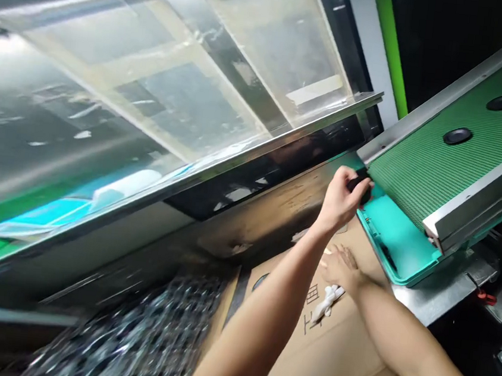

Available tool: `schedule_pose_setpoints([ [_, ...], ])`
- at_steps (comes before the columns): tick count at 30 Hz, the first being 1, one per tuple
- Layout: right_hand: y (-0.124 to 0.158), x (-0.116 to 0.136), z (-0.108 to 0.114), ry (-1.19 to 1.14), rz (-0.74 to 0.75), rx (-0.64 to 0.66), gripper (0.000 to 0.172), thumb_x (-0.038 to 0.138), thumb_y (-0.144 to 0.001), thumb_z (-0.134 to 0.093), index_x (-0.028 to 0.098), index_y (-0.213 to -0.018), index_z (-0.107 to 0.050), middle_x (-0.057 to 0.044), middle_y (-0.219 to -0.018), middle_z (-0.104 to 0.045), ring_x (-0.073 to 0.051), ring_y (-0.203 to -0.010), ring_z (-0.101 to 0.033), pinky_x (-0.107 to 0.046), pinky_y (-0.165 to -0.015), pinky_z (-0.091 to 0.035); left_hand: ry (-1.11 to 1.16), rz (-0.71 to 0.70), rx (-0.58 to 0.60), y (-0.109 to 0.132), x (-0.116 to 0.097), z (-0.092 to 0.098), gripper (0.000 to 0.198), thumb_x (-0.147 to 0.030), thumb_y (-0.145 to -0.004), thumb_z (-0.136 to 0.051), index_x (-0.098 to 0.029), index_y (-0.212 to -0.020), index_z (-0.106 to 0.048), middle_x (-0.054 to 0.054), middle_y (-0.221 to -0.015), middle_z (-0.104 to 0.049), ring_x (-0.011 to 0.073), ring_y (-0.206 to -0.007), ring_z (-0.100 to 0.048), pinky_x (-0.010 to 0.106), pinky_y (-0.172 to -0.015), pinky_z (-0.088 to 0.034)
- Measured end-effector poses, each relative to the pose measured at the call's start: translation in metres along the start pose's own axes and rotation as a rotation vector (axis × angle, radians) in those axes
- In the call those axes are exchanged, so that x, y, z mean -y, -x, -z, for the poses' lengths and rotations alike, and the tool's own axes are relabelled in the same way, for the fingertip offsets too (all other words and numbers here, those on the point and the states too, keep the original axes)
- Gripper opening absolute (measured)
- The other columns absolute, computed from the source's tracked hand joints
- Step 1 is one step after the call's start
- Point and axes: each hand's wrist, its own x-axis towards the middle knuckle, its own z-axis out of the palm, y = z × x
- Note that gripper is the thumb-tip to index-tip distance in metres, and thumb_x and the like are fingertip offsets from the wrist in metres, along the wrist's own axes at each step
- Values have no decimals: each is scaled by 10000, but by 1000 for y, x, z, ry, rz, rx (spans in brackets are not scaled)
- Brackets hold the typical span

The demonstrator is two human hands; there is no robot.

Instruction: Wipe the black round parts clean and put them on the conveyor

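Note:
My left hand is closed around a small black piece, partly hidden by the fingers, above the near corner of a teal plastic tray. Its exact shape does not show. Lower down, my right hand rests with fingers spread on a cardboard sheet, holding nothing. Close to its wrist lies a knotted white strip, perhaps cloth. The tray sits under the end of a green conveyor belt and has small dark bits at its edge.
Black round discs lie on the belt between metal rails. A machine with a clear-windowed panel stands along the left. Rows of shiny dark pieces, blurred, fill the lower left. A metal ledge supports the tray.

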Motion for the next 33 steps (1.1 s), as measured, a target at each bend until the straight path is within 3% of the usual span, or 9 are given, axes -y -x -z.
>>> schedule_pose_setpoints([
  [5,0,1,11,28,7,16,257,266,-897,-582,189,-1090,-735,-134,-1137,-682,-290,-1093,-569,-423,-954,-486,439,511,-414,129,89,106,371,-562,-915,-658,-204,-975,-581,21,-832,-679,139,-664,-659,224,-513,-451],
  [7,0,3,15,40,14,4,270,279,-943,-534,193,-1099,-736,-140,-1143,-673,-295,-1102,-557,-437,-981,-469,605,624,-530,167,119,127,467,-607,-998,-482,-169,-937,-633,58,-826,-675,142,-654,-647,233,-513,-451],
  [10,0,15,19,21,41,-111,330,317,-990,-499,212,-1205,-725,-135,-1319,-628,-299,-1182,-521,-440,-1053,-431,862,633,-615,199,142,137,570,-552,-1066,-280,-155,-898,-653,101,-863,-690,153,-694,-653,243,-536,-469],
  [13,4,34,12,-73,131,-188,372,367,-968,-582,234,-1292,-706,-108,-1408,-600,-293,-1228,-510,-415,-1069,-437,1035,590,-654,205,145,135,536,-478,-1082,-258,-165,-926,-665,105,-940,-718,165,-818,-695,270,-678,-553],
  [17,17,59,-2,-80,228,-63,337,418,-985,-591,278,-1261,-725,-88,-1354,-629,-274,-1198,-533,-403,-1051,-457,1083,580,-619,203,141,130,300,-331,-1028,-448,-177,-1071,-701,88,-1073,-743,178,-1048,-717,312,-1006,-548],
  [19,23,66,-4,-18,251,-30,346,419,-999,-569,289,-1282,-719,-88,-1384,-606,-280,-1195,-524,-410,-1049,-459,1123,590,-551,203,140,129,311,-311,-1004,-470,-158,-1145,-702,115,-1165,-739,209,-1154,-700,342,-1088,-513],
  [24,19,65,4,102,342,66,337,379,-995,-548,312,-1265,-740,-46,-1464,-567,-290,-1183,-503,-423,-1044,-463,1262,591,-455,196,141,134,452,-393,-1059,-324,-135,-1085,-694,156,-1299,-709,266,-1249,-666,443,-1140,-487],
  [28,12,61,5,184,196,-27,377,372,-1002,-517,277,-1302,-725,-78,-1469,-561,-312,-1195,-496,-442,-1029,-462,1240,615,-526,189,145,133,401,-332,-1067,-343,-143,-1012,-692,130,-1155,-755,218,-1211,-680,383,-1132,-493],
  [33,13,62,3,178,323,69,369,380,-1011,-499,294,-1293,-720,-62,-1479,-554,-291,-1205,-501,-404,-1030,-457,1251,659,-506,189,148,131,402,-367,-1064,-364,-143,-1006,-693,141,-1110,-763,239,-1143,-704,422,-1097,-519],
])
